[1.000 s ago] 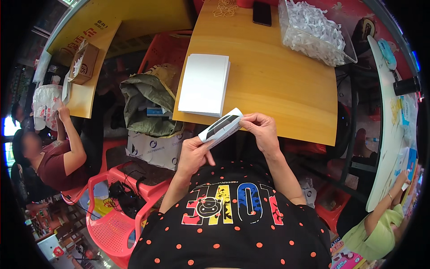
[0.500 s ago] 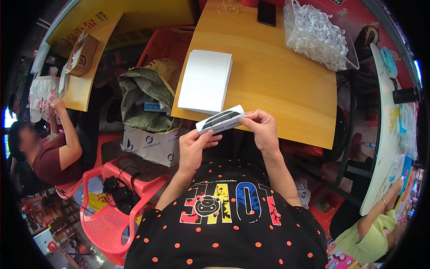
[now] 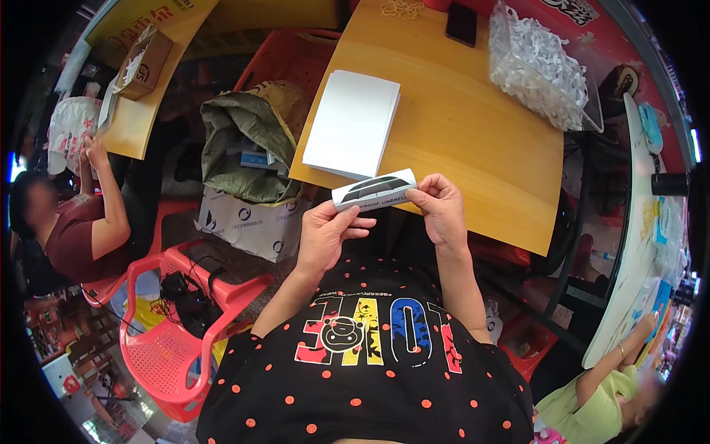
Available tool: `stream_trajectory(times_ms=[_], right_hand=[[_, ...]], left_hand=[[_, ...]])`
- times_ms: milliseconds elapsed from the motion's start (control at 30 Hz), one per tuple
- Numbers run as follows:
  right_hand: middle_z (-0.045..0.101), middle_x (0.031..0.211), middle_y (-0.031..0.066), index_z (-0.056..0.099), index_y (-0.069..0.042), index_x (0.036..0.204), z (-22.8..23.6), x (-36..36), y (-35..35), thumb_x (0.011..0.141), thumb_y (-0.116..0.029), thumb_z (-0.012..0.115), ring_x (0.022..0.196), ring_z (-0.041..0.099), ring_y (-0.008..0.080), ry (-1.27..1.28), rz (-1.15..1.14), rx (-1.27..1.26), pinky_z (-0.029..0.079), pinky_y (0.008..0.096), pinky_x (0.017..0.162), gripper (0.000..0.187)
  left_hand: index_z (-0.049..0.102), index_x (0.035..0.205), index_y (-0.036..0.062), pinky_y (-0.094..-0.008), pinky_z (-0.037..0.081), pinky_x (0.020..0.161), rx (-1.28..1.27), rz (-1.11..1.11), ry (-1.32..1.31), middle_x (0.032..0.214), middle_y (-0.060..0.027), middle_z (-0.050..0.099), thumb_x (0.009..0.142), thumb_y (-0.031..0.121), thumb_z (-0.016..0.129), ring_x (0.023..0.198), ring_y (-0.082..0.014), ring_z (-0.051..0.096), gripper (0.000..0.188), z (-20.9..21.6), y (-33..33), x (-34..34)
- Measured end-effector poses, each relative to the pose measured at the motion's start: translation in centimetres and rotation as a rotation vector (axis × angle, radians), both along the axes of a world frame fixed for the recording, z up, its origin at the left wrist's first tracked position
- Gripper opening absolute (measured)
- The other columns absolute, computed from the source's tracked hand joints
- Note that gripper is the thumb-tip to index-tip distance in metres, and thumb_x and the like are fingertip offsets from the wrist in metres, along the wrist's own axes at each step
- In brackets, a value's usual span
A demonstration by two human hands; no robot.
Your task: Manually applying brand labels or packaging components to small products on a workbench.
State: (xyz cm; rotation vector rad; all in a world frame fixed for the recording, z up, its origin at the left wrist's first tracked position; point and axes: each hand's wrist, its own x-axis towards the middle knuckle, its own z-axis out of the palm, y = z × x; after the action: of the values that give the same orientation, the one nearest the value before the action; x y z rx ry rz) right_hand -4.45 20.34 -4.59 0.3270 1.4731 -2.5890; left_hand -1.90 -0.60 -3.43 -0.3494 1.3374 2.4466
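Observation:
Between my two hands is a rolled or folded white printed sheet (image 3: 375, 191) with a dark picture and lettering on its outer face. My left hand (image 3: 328, 235) pinches its left end, thumb in front. At the right end, my right hand (image 3: 441, 209) grips it between thumb and fingertips. The sheet is held just off the near edge of the wooden table (image 3: 473, 140). Beyond it on the tabletop lies a stack of white paper sheets (image 3: 350, 124).
A clear bin (image 3: 592, 111) full of white curled strips stands at the far right, near a dark phone (image 3: 461, 25) and rubber bands (image 3: 401, 8). Left are an open woven sack (image 3: 240, 177) and a red plastic chair (image 3: 166, 355). One person (image 3: 92, 229) sits left, another (image 3: 599, 392) right.
Both hands still hold the printed sheet at its ends. My view has shifted slightly, so the table and paper stack appear farther right. The hands' grip looks nearly the same.

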Motion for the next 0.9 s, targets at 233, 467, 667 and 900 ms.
stream_trajectory(times_ms=[233, 467, 667, 900], right_hand=[[0.069, 0.086, 0.0103, 0.062, 0.003, 0.091, 0.7, -0.2, -0.1, 0.079, 0.007, 0.067, 0.077, 0.065, 0.0125, -0.072, 0.031, -0.036, 0.052, 0.0249, 0.076, 0.014], [0.069, 0.086, 0.0090, 0.065, 0.003, 0.090, -0.2, 0.0, 0.1, 0.079, 0.007, 0.067, 0.076, 0.065, 0.0122, -0.023, 0.049, -0.024, 0.052, 0.0248, 0.076, 0.011], [0.069, 0.085, 0.0091, 0.065, 0.003, 0.090, -0.1, 0.1, 0.1, 0.079, 0.006, 0.067, 0.076, 0.065, 0.0121, -0.005, 0.050, 0.006, 0.052, 0.0247, 0.076, 0.012], [0.069, 0.085, 0.0085, 0.065, 0.003, 0.090, -0.3, 0.2, 0.3, 0.079, 0.005, 0.068, 0.075, 0.064, 0.0118, -0.013, 0.049, 0.020, 0.052, 0.0244, 0.075, 0.012]], left_hand=[[0.060, 0.111, -0.0072, -0.0267, 0.060, 0.068, 0.032, -0.003, 0.005, 0.101, -0.0172, 0.066, 0.093, 0.004, 0.055, 0.084, -0.0232, 0.069, 0.022, -0.2, -0.1, 0.1], [0.058, 0.113, -0.0048, -0.0302, 0.057, 0.082, 0.151, -0.004, -0.015, 0.107, -0.0163, 0.065, 0.093, 0.005, 0.054, 0.096, -0.0239, 0.066, 0.023, -1.1, -0.1, 0.1], [0.059, 0.113, -0.0041, -0.0301, 0.057, 0.082, 0.157, -0.020, -0.061, 0.107, -0.0161, 0.064, 0.094, 0.007, 0.054, 0.095, -0.0240, 0.066, 0.023, -0.9, 0.0, 0.0], [0.061, 0.110, -0.0049, -0.0296, 0.058, 0.081, 0.089, -0.032, -0.057, 0.106, -0.0162, 0.065, 0.093, 0.005, 0.054, 0.094, -0.0233, 0.067, 0.020, -1.4, 0.1, 0.2]])
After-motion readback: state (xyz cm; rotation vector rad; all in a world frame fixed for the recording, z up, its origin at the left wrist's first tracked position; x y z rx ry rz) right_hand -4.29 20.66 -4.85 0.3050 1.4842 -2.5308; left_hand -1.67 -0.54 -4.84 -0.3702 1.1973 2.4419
